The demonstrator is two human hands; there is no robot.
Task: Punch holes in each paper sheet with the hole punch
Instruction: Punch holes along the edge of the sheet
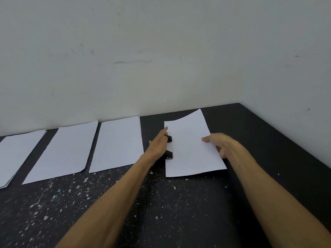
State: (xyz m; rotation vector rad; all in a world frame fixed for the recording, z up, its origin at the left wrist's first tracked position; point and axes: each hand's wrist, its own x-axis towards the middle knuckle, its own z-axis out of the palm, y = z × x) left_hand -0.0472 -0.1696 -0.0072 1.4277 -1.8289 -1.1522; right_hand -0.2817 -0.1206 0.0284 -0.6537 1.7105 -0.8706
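Under flat left hand (158, 145): black, seemingly two-lobed punch (169, 154).

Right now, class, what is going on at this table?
A person is punching paper. The left hand rests on top of a black hole punch, while the right hand holds the right edge of a white sheet whose left edge sits in the punch. Its far end curls up. Three more sheets lie flat in a row to the left, along the wall, on the dark speckled table. Whether they already have holes cannot be told.
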